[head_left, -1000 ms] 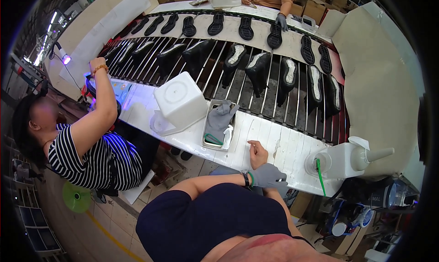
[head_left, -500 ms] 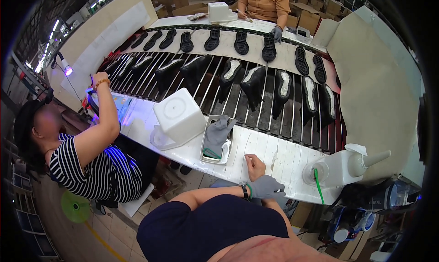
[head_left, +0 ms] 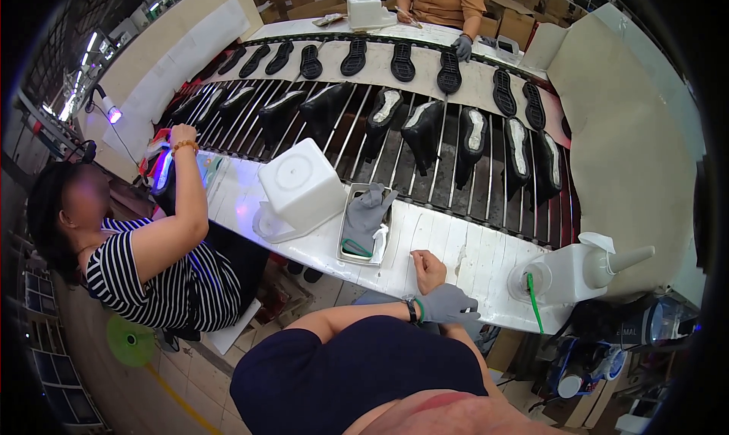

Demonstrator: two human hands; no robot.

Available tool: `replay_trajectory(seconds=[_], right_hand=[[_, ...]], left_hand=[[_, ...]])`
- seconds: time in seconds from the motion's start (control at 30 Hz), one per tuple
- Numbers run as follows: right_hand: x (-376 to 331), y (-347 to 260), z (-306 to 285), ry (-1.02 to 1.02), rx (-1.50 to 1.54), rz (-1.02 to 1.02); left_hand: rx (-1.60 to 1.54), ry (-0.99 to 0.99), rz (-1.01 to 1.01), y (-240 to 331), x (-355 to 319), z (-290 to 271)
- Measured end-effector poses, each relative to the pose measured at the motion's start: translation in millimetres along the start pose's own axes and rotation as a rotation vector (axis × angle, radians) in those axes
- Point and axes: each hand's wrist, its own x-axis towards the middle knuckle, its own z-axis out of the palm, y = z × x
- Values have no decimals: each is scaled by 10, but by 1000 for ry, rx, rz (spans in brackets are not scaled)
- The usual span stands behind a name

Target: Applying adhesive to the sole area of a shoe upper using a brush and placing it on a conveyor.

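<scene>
My left hand [head_left: 449, 305], in a grey glove with a watch at the wrist, lies across my right forearm. Its fingers are stretched out and slightly apart, with nothing in them. My bare right hand [head_left: 430, 271] rests at the near edge of the white table [head_left: 406, 272]. Its fingers curl inward loosely and nothing shows in them. To the left of it sits a small tray [head_left: 342, 247] with a grey glove [head_left: 366, 221] inside. A green-handled brush [head_left: 533, 302] stands in a clear cup [head_left: 524, 281] on the right, beside a white plastic container [head_left: 571, 274].
Beyond the table, a roller conveyor [head_left: 391, 178] carries several black boots [head_left: 472, 142] lying sole up. Several black soles [head_left: 403, 63] line the belt behind. A large white container [head_left: 300, 180] stands left of the tray. Co-workers sit at left [head_left: 163, 272] and far side [head_left: 440, 6].
The co-worker on the left has drawn a dark boot from the conveyor's left end toward their body. My hands keep their pose; the view has shifted slightly.
</scene>
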Motion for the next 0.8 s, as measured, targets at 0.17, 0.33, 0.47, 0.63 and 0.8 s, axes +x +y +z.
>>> replay_trajectory(seconds=[0.17, 0.33, 0.47, 0.63, 0.8], right_hand=[[3, 38, 0, 21, 0, -15], [21, 28, 3, 21, 5, -35], [-27, 29, -26, 26, -40, -21], [-18, 20, -14, 16, -14, -18], [-10, 31, 15, 29, -5, -32]], left_hand=[[-18, 35, 46, -4, 31, 30], [13, 49, 37, -19, 14, 41], [51, 49, 60, -4, 27, 76], [31, 55, 52, -2, 31, 85], [10, 84, 35, 7, 16, 50]])
